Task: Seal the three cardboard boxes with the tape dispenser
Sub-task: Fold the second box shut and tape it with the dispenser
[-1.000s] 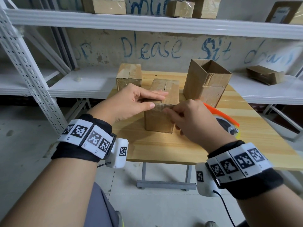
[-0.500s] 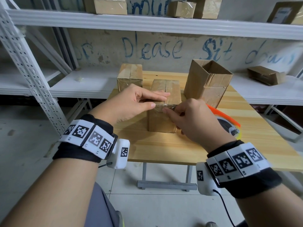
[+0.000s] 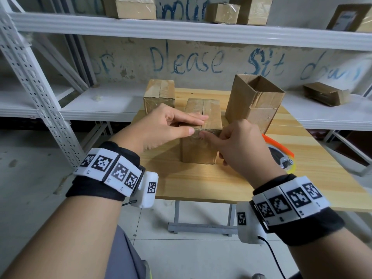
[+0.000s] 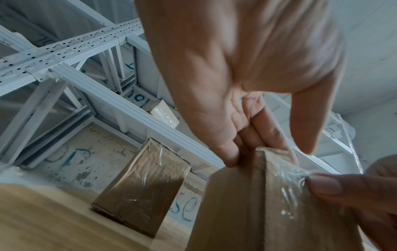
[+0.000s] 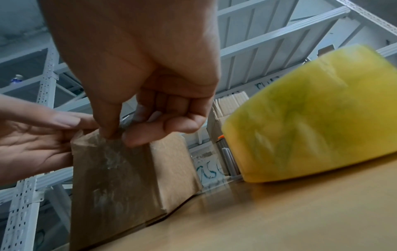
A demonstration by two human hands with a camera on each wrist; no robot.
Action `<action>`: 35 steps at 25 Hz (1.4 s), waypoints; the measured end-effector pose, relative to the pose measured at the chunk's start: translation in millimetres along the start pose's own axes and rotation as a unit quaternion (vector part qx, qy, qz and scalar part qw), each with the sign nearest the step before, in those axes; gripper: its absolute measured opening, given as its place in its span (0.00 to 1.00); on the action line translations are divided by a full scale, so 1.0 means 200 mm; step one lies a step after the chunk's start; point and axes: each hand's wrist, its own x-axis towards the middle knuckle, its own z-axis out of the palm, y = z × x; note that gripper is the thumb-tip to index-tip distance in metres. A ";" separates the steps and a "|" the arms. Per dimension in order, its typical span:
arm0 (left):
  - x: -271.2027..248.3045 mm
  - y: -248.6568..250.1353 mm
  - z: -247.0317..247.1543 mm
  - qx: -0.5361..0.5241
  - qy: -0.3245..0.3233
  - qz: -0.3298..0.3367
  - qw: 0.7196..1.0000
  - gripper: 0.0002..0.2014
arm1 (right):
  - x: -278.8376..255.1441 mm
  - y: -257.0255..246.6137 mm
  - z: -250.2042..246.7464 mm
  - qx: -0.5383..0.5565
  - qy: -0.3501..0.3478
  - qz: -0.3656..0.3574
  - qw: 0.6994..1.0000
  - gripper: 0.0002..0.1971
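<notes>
The middle cardboard box (image 3: 199, 150) stands closed on the wooden table (image 3: 201, 184). My left hand (image 3: 198, 124) lies on it, fingers straight across the top flaps, thumb on the front edge. My right hand (image 3: 203, 134) meets it there. In the right wrist view its thumb and index tip (image 5: 120, 137) pinch together on the clear tape (image 4: 287, 186) at the box's front top edge. A taped box (image 3: 159, 95) stands behind on the left, and a tall box (image 3: 255, 97) with open flaps behind on the right. The tape dispenser (image 3: 281, 156), orange with a yellow roll (image 5: 318, 115), lies on the table beside my right wrist.
White metal shelving (image 3: 181, 31) runs behind and to both sides of the table, carrying several other boxes. One flat box (image 3: 324, 93) lies on the lower shelf at the right. The table's front edge is just under my wrists, with tiled floor below.
My right fingertip has edged slightly left along the box's front top edge, toward my left thumb. The left hand stays on the box top.
</notes>
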 end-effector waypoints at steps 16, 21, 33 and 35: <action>0.01 0.03 -0.02 0.026 -0.007 -0.020 0.999 0.16 | 0.03 0.04 -0.07 0.053 0.061 -0.122 0.989 0.12; 0.01 0.04 -0.02 0.040 -0.008 -0.019 0.999 0.15 | 0.02 0.06 -0.10 0.100 0.008 -0.116 0.988 0.12; 0.00 0.03 0.00 0.032 0.013 -0.022 0.999 0.18 | 0.01 0.03 -0.06 0.101 0.046 -0.189 0.976 0.10; -0.01 0.02 -0.02 0.033 0.053 -0.036 0.997 0.19 | 0.01 0.02 -0.04 0.113 0.031 -0.187 0.975 0.09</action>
